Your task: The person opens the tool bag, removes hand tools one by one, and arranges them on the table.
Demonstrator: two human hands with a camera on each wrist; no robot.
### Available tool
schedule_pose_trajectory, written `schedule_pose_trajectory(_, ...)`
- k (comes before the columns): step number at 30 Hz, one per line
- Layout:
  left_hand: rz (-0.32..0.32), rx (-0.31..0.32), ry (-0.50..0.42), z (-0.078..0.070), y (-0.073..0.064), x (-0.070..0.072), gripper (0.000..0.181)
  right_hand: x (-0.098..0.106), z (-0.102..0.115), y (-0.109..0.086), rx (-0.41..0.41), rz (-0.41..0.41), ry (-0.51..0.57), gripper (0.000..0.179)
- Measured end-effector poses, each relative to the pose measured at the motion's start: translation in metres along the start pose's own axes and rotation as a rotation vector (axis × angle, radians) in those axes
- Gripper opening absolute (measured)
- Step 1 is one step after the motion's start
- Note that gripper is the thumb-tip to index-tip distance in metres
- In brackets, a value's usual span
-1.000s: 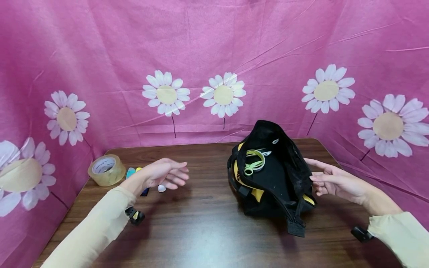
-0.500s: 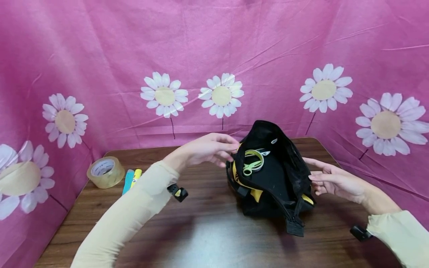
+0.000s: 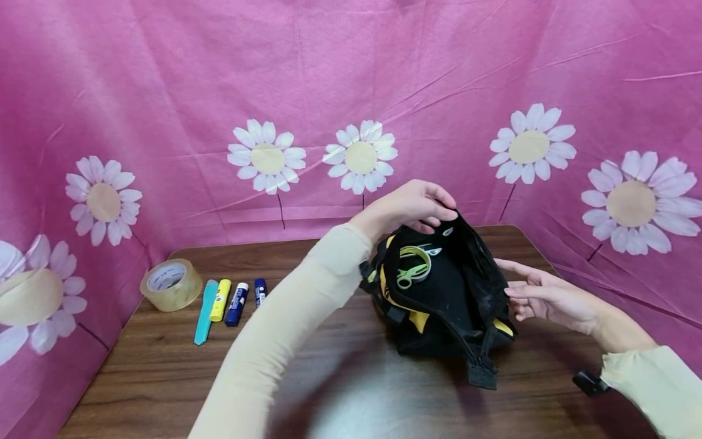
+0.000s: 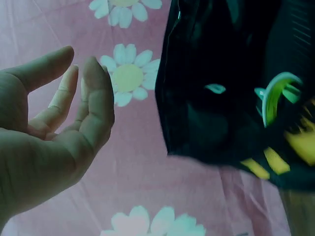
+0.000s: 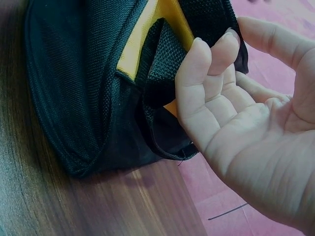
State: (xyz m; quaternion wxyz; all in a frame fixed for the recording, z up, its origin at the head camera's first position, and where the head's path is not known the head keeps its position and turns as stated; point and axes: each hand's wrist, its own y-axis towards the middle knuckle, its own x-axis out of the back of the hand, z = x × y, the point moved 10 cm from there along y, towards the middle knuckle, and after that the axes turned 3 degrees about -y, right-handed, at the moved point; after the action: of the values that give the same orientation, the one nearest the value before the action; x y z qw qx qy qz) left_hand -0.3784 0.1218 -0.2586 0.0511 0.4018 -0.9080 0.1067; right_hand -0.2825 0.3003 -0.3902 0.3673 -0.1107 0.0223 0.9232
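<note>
Black bag [image 3: 433, 341] stays put; the left hand [image 3: 412, 207] is now near its top, fingers bent, apart. The right hand [image 3: 554, 302] pinches its edge.

The black fabric bag [image 3: 455, 299] is showing yellow panels [image 3: 419, 321]. A flat turquoise strip [image 3: 205, 312], a yellow tube [image 3: 220, 300] and two dark-blue tubes [image 3: 236, 305] are contrasting with the brown wood-grained desk [image 3: 148, 378]. White daisies [image 3: 360, 157] are patterning the far pink cloth [image 3: 329, 73].
</note>
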Motion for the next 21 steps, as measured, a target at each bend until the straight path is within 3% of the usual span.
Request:
schedule_pose_trajectory(5,-0.045,0.019,0.033,0.0,0.031,-0.012,0.029,0.001,-0.001,-0.001,-0.015,0.009,0.029,0.058)
schedule_pose_trajectory(10,-0.08,0.076,-0.024,0.015,0.052,-0.024,0.026,0.0,-0.002,-0.002,-0.005,0.005,0.029,0.057)
schedule_pose_trajectory(16,-0.087,0.134,-0.074,0.047,0.063,-0.027,0.014,-0.003,-0.001,-0.002,0.013,0.017,0.021,0.058)
schedule_pose_trajectory(21,-0.028,0.208,-0.047,0.077,0.063,-0.027,0.015,-0.003,0.0,-0.003,0.021,0.014,0.016,0.058)
